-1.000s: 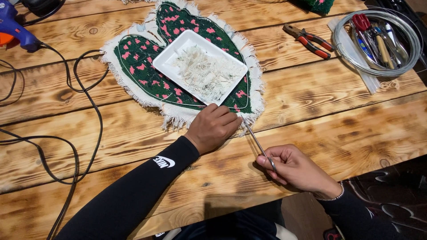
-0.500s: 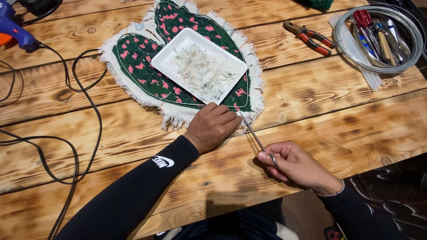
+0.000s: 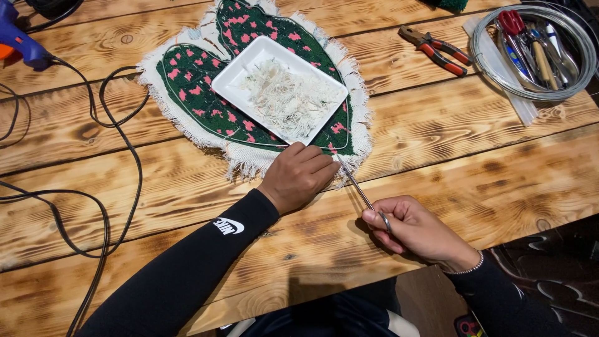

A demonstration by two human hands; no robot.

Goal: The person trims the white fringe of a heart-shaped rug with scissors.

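Note:
A green fabric piece [image 3: 193, 84] with pink specks and a frayed white fringe lies on the wooden table [image 3: 449, 162]. On it rests a white rectangular tray [image 3: 232, 80] of pale thread scraps. My left hand [image 3: 299, 175] is curled over the fringe at the fabric's near edge, pinching it. My right hand [image 3: 412, 228] grips the handles of thin metal scissors [image 3: 359, 187], whose blades point up-left to the fringe beside my left fingers.
Red-handled pliers [image 3: 437, 50] lie at the back right. A coil of wire [image 3: 530, 53] rings several tools at the far right. A blue glue gun [image 3: 22, 47] sits at the far left, its black cord [image 3: 118, 137] looping over the table's left side.
My right hand with the scissors has shifted slightly toward the fringe. My left hand stays on the fabric's edge.

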